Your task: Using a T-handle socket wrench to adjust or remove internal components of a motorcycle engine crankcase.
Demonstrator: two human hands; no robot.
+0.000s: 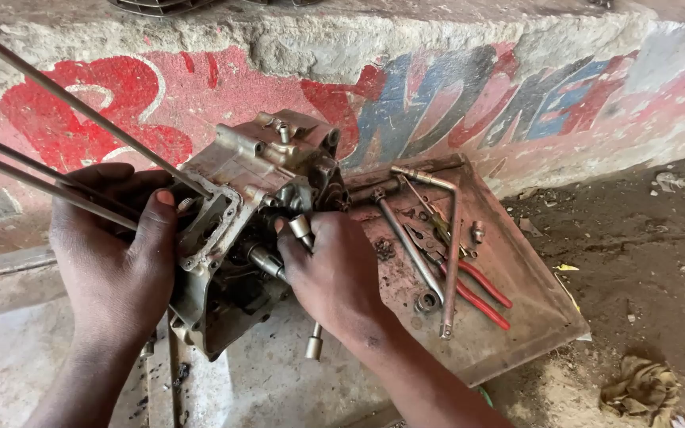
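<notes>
An engine case (239, 230), grimy and grey, is seen at the centre of the frame, tilted on a concrete floor (25, 357) in front of a painted wall (438, 87). The left hand (112, 246), at centre left, is closed round the case's left edge, with the thumb laid over the rim; it is also wrapped round long metal rods (57, 95) that run from the case to the upper left of the frame. The right hand (334, 273), just right of centre, is closed on a T-handle wrench (303, 230), whose upper end shows above the fingers by the case and whose lower end sticks out below the hand. The fingertips are pressed against the open side of the case.

To the right of the case, a rusty metal tray (525, 301) lies flat on the ground, touching the wall at its upper edge. On the tray lie an L-shaped socket wrench (449, 261), a straight bar (406, 242), red-handled pliers (481, 297), a screwdriver (434, 218) and a small socket (428, 301). At the lower right of the frame, a dirty rag (644, 388) lies on bare earth, well apart from the tray.
</notes>
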